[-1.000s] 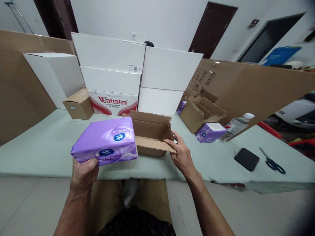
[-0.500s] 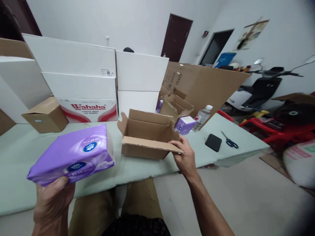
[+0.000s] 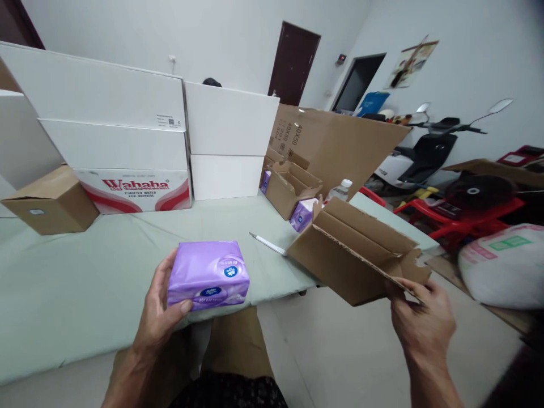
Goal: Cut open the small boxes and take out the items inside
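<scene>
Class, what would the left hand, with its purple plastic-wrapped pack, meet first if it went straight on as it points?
The left hand would probably meet the stacked white cardboard boxes across the pale green table; depth is unclear, so which box is uncertain.

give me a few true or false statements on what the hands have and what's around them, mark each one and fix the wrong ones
1. The left hand holds a purple pack. True.
2. The right hand touches nothing. False: it grips the open cardboard box by its edge.
3. The purple pack is inside the open cardboard box. False: it is outside, in the left hand.
4. A slim white pen-like object lies between the purple pack and the open cardboard box. True.
5. The Wahaha carton has its name printed in green. False: it is printed in red.
6. The clear bottle is partly hidden behind the open cardboard box. True.
</scene>
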Motion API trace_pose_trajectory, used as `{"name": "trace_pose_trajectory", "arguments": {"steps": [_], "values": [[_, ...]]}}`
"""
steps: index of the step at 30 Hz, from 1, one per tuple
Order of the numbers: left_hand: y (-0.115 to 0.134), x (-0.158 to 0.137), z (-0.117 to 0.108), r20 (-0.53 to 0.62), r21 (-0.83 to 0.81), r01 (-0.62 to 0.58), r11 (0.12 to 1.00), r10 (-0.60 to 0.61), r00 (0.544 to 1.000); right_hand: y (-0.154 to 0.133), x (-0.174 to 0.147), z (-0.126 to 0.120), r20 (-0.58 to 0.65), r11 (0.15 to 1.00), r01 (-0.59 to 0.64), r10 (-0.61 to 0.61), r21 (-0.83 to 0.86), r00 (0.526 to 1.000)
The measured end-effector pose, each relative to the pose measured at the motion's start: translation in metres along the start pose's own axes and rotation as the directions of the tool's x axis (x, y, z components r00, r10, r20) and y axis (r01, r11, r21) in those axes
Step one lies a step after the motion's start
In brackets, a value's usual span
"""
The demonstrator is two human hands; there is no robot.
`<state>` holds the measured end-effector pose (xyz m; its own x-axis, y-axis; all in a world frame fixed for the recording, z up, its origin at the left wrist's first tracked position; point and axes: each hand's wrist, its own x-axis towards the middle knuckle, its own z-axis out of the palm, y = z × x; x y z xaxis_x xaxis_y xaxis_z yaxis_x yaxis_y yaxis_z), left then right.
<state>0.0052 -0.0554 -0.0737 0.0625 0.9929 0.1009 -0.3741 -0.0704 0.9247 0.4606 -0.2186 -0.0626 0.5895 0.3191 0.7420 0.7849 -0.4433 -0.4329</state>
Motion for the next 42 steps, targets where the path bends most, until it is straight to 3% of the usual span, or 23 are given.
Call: {"name": "trace_pose_trajectory", "arguments": {"steps": [4,8,13,23,36,42], "values": [[0.006,-0.006,-0.004,-0.001,-0.008,0.055,0.998,-0.055,0.999,0.016,0.028,0.010,-0.053,0.994,-0.079,0.075,-0.077,0.996],[0.012,-0.009,-0.009,0.000,-0.006,0.058,0.998,-0.058,0.998,0.013,0.044,0.041,0.000,0.989,-0.133,0.133,-0.064,0.991],[0.012,-0.009,-0.013,-0.035,0.100,0.049,0.994,-0.045,0.998,0.004,0.034,0.074,0.043,0.995,-0.096,0.096,0.009,0.994],[0.005,-0.003,0.001,0.002,0.034,0.092,0.995,-0.092,0.996,0.011,0.037,0.096,0.101,0.996,0.030,-0.038,0.083,0.994],[-0.006,0.000,0.006,-0.026,0.115,0.071,0.991,-0.069,0.997,-0.055,0.075,0.189,0.253,0.982,0.057,-0.102,0.179,0.962],[-0.018,0.000,0.019,-0.010,0.152,0.105,0.983,-0.104,0.994,-0.089,0.095,0.231,0.374,0.987,0.060,-0.113,0.151,0.920]]}}
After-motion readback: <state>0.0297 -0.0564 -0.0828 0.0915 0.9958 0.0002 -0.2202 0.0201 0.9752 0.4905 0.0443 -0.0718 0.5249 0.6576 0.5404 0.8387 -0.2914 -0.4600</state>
